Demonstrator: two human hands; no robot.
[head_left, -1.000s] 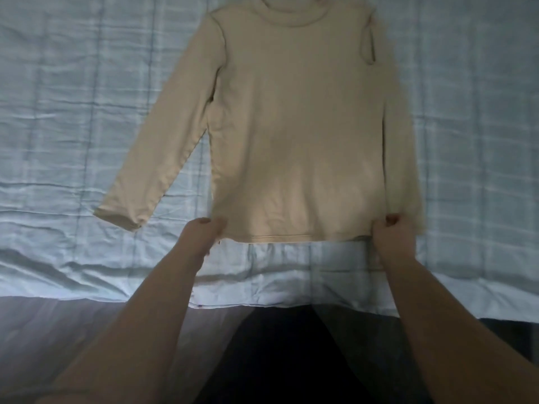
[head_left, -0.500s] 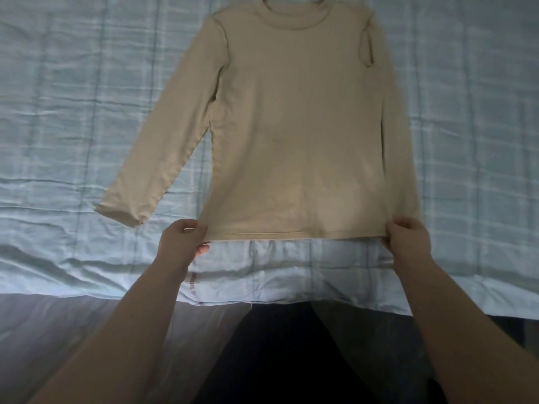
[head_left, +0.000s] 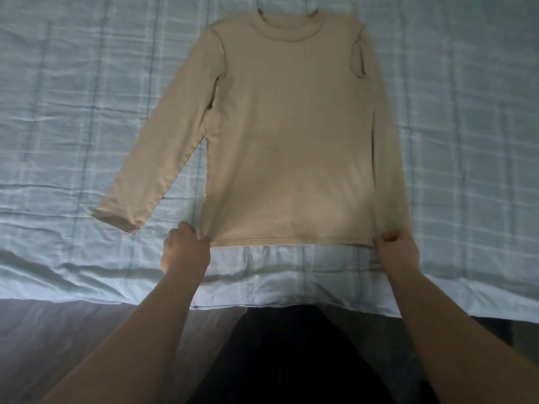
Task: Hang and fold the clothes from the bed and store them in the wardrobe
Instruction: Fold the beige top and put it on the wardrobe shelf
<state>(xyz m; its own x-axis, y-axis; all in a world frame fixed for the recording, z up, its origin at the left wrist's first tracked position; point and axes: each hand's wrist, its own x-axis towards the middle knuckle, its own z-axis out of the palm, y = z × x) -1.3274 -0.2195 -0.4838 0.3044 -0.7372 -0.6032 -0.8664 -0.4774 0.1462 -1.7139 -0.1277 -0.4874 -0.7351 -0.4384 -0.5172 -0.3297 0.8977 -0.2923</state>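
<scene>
My own dark clothing (head_left: pixel 280 360) fills the lower middle of the view. To its left lies a grey floor (head_left: pixel 73 330) with faint plank lines, dimly lit; more floor shows on its right, darker.

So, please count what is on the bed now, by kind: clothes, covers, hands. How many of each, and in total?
Clothes: 1, a beige long-sleeved top lying flat.
Covers: 1, the pale blue checked cover.
Hands: 2, the left hand and the right hand, each holding a hem corner.
Total: 4.
</scene>
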